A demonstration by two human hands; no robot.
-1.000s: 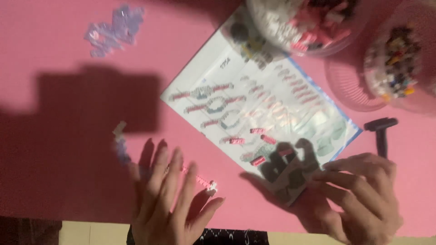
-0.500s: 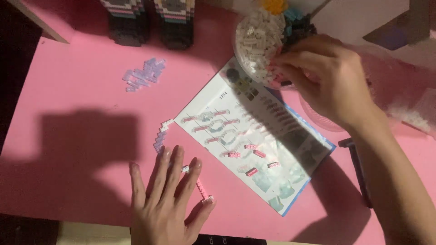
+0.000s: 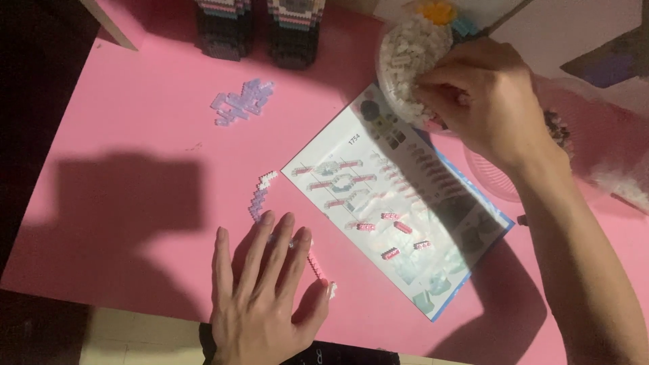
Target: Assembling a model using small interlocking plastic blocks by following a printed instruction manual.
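Head view: we are pressing our left hand point(image 3: 260, 297), fingers spread flat, on the pink-and-white brick strip point(image 3: 270, 203) at six o'clock; our right hand point(image 3: 483, 101) is pinching (grip unclear) inside the bowl of white bricks point(image 3: 405, 54) at one o'clock.

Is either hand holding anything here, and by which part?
Left hand lies flat on the brick strip, holding nothing. Right hand digs in the bowl; any grip is hidden.

right hand point(image 3: 490, 101) hides its fingertips in the bead bowl point(image 3: 405, 61); bowl cut off above.
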